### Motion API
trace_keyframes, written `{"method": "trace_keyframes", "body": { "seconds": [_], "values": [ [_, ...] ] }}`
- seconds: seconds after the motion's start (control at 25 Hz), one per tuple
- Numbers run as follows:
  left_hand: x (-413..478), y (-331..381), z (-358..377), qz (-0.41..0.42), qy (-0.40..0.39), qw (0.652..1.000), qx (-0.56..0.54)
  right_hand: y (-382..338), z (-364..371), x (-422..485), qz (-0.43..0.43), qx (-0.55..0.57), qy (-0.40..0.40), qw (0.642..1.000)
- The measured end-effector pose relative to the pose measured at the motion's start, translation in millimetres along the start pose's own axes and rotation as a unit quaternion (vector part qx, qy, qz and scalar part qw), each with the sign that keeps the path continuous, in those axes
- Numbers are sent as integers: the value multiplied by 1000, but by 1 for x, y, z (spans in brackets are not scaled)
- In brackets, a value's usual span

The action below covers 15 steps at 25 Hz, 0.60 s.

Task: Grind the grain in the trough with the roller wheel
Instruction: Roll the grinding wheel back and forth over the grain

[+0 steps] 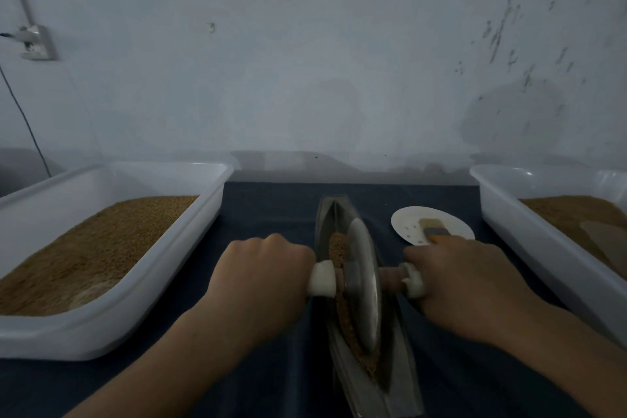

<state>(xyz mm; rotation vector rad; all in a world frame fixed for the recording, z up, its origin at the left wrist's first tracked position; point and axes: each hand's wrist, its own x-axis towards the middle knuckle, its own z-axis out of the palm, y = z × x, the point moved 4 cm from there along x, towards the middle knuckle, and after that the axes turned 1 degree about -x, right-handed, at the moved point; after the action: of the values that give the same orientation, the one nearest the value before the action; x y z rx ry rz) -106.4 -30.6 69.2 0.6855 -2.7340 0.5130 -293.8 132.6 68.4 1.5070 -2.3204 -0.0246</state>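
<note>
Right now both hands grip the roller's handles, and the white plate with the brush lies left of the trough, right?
Not quite: the head view shows the white plate with the brush lying right of the trough, not left. The left hand and right hand do grip the handles of the roller.

One trough (pixel 400 377) lay on one dark cloth (pixel 271 207). One roller wheel (pixel 361 282) stood in the trough, with two white handles, a left handle (pixel 322 278) and a right handle (pixel 414 282). Two hands were in view: the left hand (pixel 268 268) left of the trough and the right hand (pixel 464 275) right of it. Two white tubs held grain (pixel 101 248): the left tub (pixel 190 231) well left of the trough, the right tub (pixel 529 237) well right of it. One plate (pixel 407 224) lay just right of the trough's far end, bearing what looked like one brush (pixel 436 232), though it was blurred. One wall socket (pixel 37 42) hung far up and left of the trough.
</note>
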Motion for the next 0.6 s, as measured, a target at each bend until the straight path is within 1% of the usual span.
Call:
{"method": "trace_keyframes", "body": {
  "seconds": [0.08, 0.2, 0.32, 0.4, 0.52, 0.6],
  "values": [
    [5, -3, 1, -5, -10, 1000, -4, 1, 0, 1, 5, -14, 18, 1000],
    [38, -9, 9, -47, -43, 997, -35, -5, -1, 40, 26, 9, -13, 1000],
    [65, -13, 8, -65, -51, 996, -29, -5, 0, 73, 31, 31, -46, 998],
    [54, -9, 5, -48, -48, 998, -19, -2, 3, 60, 30, 39, -41, 998],
    [15, 1, -1, -5, -14, 1000, -13, 2, 8, 14, 13, 23, -28, 999],
    [4, 2, -2, 15, 2, 1000, -4, 4, 9, -2, 9, 9, -13, 1000]
  ]
}}
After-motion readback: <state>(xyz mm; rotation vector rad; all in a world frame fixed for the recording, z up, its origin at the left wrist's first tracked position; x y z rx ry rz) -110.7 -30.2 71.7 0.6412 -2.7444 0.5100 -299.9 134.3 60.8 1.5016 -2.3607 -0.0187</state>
